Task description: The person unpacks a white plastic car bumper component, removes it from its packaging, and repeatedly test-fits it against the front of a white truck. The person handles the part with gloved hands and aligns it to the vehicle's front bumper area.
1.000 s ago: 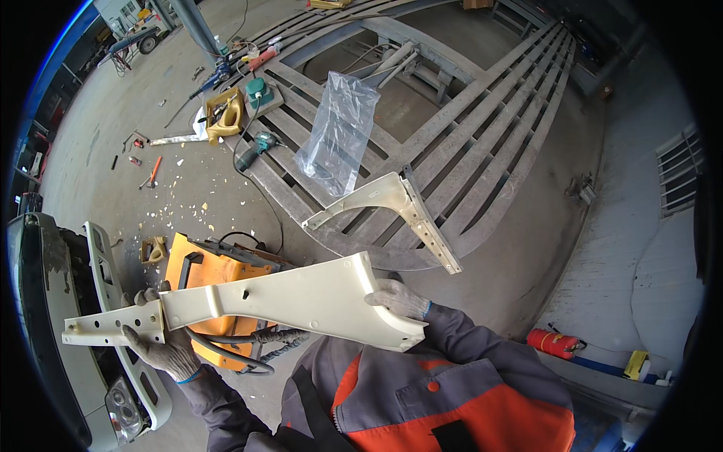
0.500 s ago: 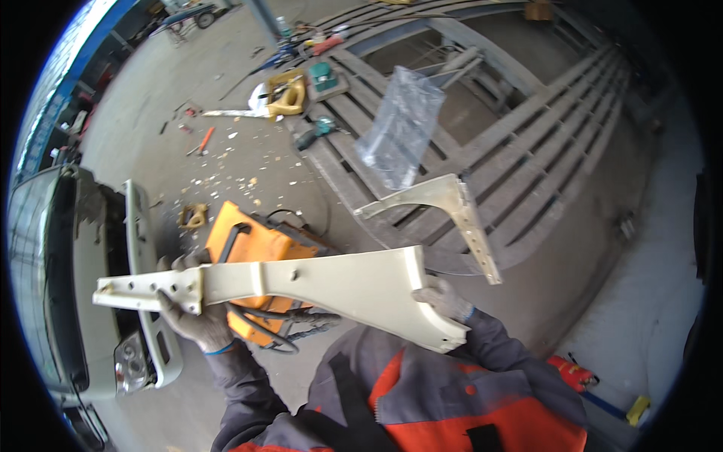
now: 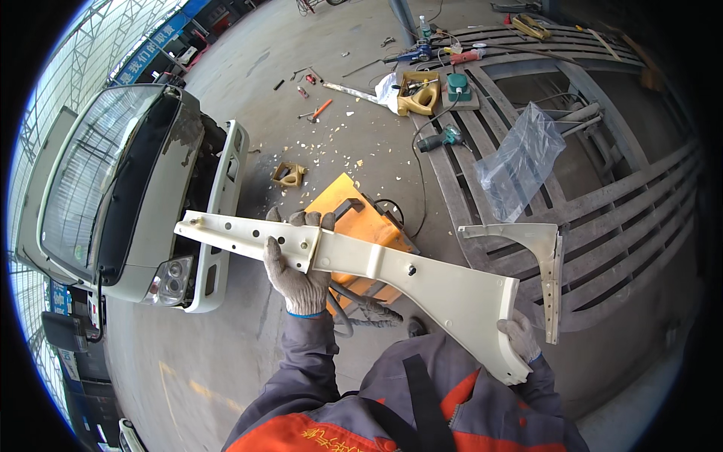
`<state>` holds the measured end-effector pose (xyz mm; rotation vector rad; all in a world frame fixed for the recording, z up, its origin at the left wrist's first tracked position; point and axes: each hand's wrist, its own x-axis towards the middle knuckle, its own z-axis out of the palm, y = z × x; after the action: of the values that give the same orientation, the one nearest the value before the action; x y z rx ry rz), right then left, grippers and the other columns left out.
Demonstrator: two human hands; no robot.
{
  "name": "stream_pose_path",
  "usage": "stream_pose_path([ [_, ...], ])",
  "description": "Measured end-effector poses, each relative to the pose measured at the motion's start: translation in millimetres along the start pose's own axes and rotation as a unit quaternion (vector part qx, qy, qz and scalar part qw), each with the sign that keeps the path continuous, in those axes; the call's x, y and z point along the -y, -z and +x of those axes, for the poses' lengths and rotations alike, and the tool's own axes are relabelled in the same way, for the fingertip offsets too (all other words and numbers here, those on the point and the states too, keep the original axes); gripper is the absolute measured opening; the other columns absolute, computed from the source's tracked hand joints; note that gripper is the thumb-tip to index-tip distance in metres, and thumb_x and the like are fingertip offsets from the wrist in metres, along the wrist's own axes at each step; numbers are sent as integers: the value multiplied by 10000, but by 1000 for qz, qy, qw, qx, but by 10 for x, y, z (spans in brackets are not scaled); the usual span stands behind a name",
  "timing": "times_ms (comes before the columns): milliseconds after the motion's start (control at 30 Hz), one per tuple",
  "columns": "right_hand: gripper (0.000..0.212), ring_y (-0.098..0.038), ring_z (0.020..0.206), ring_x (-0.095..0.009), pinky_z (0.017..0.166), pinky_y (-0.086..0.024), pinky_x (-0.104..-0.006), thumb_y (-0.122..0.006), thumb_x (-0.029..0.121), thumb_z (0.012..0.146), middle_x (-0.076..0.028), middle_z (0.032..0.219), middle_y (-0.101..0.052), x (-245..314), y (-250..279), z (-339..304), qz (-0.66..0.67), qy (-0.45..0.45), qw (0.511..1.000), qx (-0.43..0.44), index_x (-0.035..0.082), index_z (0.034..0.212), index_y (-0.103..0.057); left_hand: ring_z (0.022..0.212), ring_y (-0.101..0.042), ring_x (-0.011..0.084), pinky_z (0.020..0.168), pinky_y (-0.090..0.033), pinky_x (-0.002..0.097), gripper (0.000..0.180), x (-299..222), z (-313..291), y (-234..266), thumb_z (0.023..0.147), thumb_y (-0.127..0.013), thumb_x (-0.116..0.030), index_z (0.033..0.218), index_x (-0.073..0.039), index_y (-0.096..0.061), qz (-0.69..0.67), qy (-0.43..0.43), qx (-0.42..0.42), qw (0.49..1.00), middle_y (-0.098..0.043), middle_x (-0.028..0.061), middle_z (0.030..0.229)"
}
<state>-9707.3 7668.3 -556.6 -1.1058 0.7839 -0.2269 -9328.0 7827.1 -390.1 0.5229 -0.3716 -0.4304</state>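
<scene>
cream panel (image 3: 407, 273), long, flared at one end, perforated at the other. location: held up before the torso, narrow end to the left, over an orange machine (image 3: 369, 226).

left hand (image 3: 301, 282), gloved: closed around the perforated section, thumb over the upper face, fingertips past the far edge; probably placed there because the narrow part suits a full grip.

right hand (image 3: 520, 337), gloved: fingers gripping the edge of the flared end, likely to steady the broad side and keep the length from tipping.

second panel (image 3: 544, 239), curved, cream: on the slatted metal platform (image 3: 602, 196), presumably kept within reach.

containers:
yellow cut-open jug (image 3: 418, 98), at the platform's edge: loose items inside, seemingly tools; likely serves as a caddy.
smaller yellow container (image 3: 288, 175), on the floor: contents unclear.
clear plastic bag (image 3: 523, 158), across the slats: looks flat, no contents made out.
clear bottle (image 3: 425, 29), upright: fill cannot be told.
</scene>
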Motion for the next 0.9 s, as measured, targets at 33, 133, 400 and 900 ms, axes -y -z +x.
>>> stream_pose_path([
  [33, 399, -660, 938, -157, 824, -537, -305, -566, 137, 898, -108, 1077, -708, -29, 29, -15, 0, 4, 1000, -6, -62, 1238, -627, 1052, -558, 341, 1077, -394, 635, 541, 27, 2, 14, 932, -639, -317, 1396, -90, -478, -2, 3, 10, 1000, -583, 131, 1084],
  [133, 392, -654, 930, -152, 821, -534, -307, -571, 119, 894, -99, 1061, -707, 53, -18, -68, 36, 12, 999, -12, -57, 1241, -626, 1098, -553, 342, 1106, -373, 650, 544, 118, 27, -12, 927, -649, -303, 1398, -91, -479, 19, -6, 41, 999, -574, 135, 1113],
  [400, 359, -667, 978, -237, 888, -529, -362, -588, 272, 1003, -138, 1113, -700, -378, 223, 144, -298, 191, 935, 18, 7, 1236, -650, 1133, -522, 332, 1105, -381, 600, 591, 122, 36, 297, 891, -635, -260, 1422, -78, -448, 29, 6, 52, 998, -542, 150, 1162],
  [900, 549, -614, 583, -85, 485, -449, -251, -460, 486, 1068, -68, 867, -730, -370, -176, 375, 129, -173, 974, 74, 0, 1189, -685, 979, -604, 275, 740, -541, 358, 588, 36, 136, 411, 985, -571, -265, 1497, -78, -353, 162, -8, 5, 987, -575, 150, 1153],
])
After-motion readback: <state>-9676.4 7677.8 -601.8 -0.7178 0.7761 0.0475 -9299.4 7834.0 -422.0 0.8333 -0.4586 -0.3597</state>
